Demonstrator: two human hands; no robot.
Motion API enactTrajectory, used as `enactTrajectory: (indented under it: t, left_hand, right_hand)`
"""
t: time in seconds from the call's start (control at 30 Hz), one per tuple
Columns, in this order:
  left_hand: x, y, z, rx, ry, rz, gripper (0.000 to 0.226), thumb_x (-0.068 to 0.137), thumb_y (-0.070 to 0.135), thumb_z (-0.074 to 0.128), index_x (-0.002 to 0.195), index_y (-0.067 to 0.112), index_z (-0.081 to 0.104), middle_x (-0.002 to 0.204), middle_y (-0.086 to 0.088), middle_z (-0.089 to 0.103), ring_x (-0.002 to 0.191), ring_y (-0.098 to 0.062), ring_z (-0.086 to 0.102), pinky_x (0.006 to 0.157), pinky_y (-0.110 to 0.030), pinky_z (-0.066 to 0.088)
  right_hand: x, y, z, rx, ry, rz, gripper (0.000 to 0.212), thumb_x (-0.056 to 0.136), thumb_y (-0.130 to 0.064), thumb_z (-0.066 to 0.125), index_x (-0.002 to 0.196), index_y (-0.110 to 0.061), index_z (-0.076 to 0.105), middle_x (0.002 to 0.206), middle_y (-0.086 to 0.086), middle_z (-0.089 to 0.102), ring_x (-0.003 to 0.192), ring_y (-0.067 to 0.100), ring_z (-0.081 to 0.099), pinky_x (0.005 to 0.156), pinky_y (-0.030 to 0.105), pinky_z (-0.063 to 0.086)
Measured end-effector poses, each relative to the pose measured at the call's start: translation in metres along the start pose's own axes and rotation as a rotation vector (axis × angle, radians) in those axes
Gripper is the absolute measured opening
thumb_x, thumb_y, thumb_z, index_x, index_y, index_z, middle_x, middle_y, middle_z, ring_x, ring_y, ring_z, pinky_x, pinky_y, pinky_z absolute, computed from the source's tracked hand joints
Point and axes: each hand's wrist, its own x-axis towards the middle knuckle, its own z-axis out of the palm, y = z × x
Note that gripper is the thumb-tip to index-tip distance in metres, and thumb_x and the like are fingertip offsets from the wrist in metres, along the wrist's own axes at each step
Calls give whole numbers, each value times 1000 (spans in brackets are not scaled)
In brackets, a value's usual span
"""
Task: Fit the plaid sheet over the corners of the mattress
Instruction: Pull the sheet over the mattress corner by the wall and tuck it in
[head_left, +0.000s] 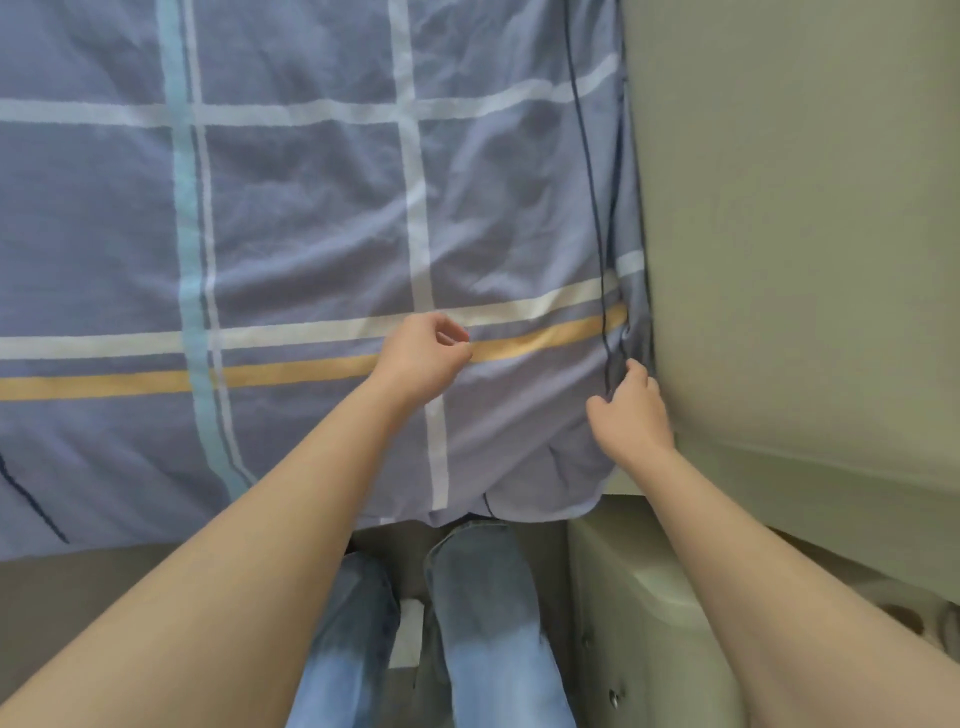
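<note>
The plaid sheet (291, 218), blue-grey with white, light-blue and tan stripes, lies spread over the mattress and wrinkles toward its near right corner. My left hand (423, 358) rests on the sheet by the tan stripe, fingers curled in a loose fist with nothing visibly in it. My right hand (631, 410) pinches a bunched fold of the sheet at the right edge, next to the wall. The sheet's near hem (519, 512) hangs over the mattress edge above my legs. The mattress itself is hidden under the fabric.
A pale wall (795, 208) runs tight along the bed's right side. A light cabinet or ledge (639, 597) stands at lower right. My legs in blue jeans (483, 613) stand against the bed's near edge. Grey floor (78, 592) lies to the left.
</note>
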Motion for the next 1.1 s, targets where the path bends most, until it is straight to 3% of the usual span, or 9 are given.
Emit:
enactTrajectory:
  t: [0.07, 0.17, 0.33, 0.53, 0.67, 0.77, 0.9, 1.0, 1.1]
  left_hand:
    - [4, 16, 21, 27, 9, 20, 14, 85, 15, 53, 96, 18, 63, 84, 0, 60, 66, -12, 54, 56, -22, 40]
    - [12, 34, 44, 66, 25, 41, 23, 86, 14, 50, 105, 16, 63, 92, 2, 60, 83, -18, 58, 67, -25, 44]
    - [27, 30, 60, 88, 37, 95, 34, 84, 11, 50, 115, 18, 60, 107, 6, 59, 101, -15, 58, 90, -34, 50]
    - [45, 31, 62, 123, 10, 106, 32, 82, 8, 48, 110, 19, 58, 87, 2, 50, 79, -20, 49, 69, -32, 42]
    - [42, 41, 57, 168, 66, 103, 31, 83, 8, 45, 109, 16, 60, 77, 6, 52, 77, -19, 49, 63, -27, 40]
    - [39, 47, 49, 171, 128, 138, 31, 84, 7, 45, 109, 14, 61, 98, -3, 61, 87, -20, 54, 71, -27, 42]
    - [50, 60, 40, 240, 137, 263, 37, 85, 6, 46, 118, 17, 59, 129, 1, 56, 123, -18, 46, 95, -24, 36]
    - [63, 71, 42, 214, 68, 287, 44, 88, 6, 46, 129, 19, 53, 149, 6, 41, 145, -10, 22, 111, -22, 21]
    - [67, 82, 56, 144, -24, 325, 43, 89, 6, 46, 129, 19, 54, 149, 6, 42, 146, -8, 17, 109, -20, 21]
  right_hand:
    - [8, 11, -2, 56, -55, -43, 64, 94, -17, 40, 151, -15, 10, 158, 8, 17, 143, 28, 23, 111, 39, 27]
    - [25, 18, 0, 203, -110, -24, 63, 96, -23, 37, 151, -18, 6, 159, 8, 17, 144, 29, 21, 114, 39, 22]
    - [52, 26, 4, 408, -172, 117, 62, 99, -45, 25, 149, -9, 15, 156, 13, 25, 143, 30, 26, 112, 36, 22]
    - [81, 21, 10, 542, -185, 263, 75, 95, -58, 17, 148, -4, 22, 158, 12, 21, 146, 27, 19, 118, 36, 12]
    - [58, 8, 16, 459, 50, 245, 63, 98, -43, 31, 145, -2, 27, 154, 17, 28, 140, 31, 30, 111, 36, 27]
    - [21, -5, 20, 367, 255, -34, 61, 95, -20, 41, 150, -10, 17, 160, 4, 15, 144, 20, 24, 109, 28, 29]
    - [37, -31, 4, 204, 276, -386, 62, 93, -11, 38, 150, -13, 14, 161, -1, 7, 148, 14, 11, 114, 28, 25]
    - [77, -50, -10, 147, 214, -332, 62, 94, -17, 37, 150, -11, 13, 161, 3, 2, 148, 20, 11, 117, 34, 20]
    - [101, -53, -10, 119, 126, -189, 64, 97, -29, 35, 151, -9, 8, 161, 6, 1, 147, 24, 17, 118, 38, 17]
